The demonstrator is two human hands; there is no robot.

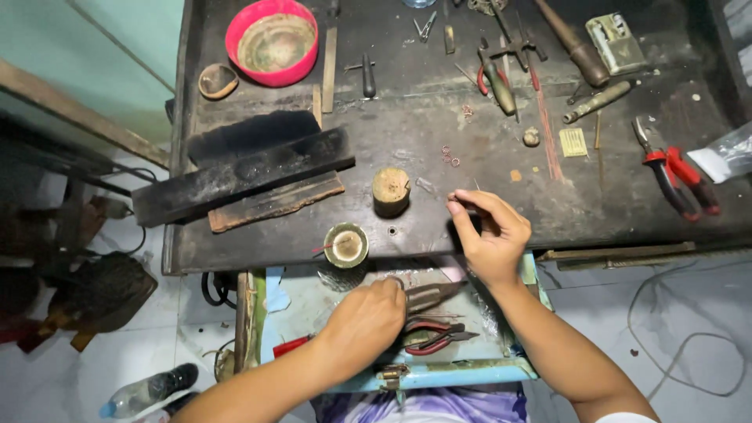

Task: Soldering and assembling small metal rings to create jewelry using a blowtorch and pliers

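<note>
My right hand (pixel 489 235) rests at the front edge of the dark workbench (pixel 439 125), its thumb and fingertips pinched on a tiny piece I cannot make out. My left hand (pixel 364 321) reaches down into the light blue drawer (pixel 462 372) below the bench, fingers curled over the tools there. Whether it grips one is hidden. Red-handled pliers (pixel 435 338) and metal shears (pixel 435 294) lie in the drawer beside that hand. A short wooden cylinder (pixel 390 190) stands on the bench left of my right hand. A small round tin (pixel 345 245) sits at the bench edge.
A pink bowl (pixel 273 41) stands at the back left, with charred wooden blocks (pixel 243 174) before it. Red pliers (pixel 677 174) lie at the right, more hand tools (pixel 501 78) at the back, small copper rings (pixel 450 155) mid-bench. A plastic bottle (pixel 149 389) lies on the floor.
</note>
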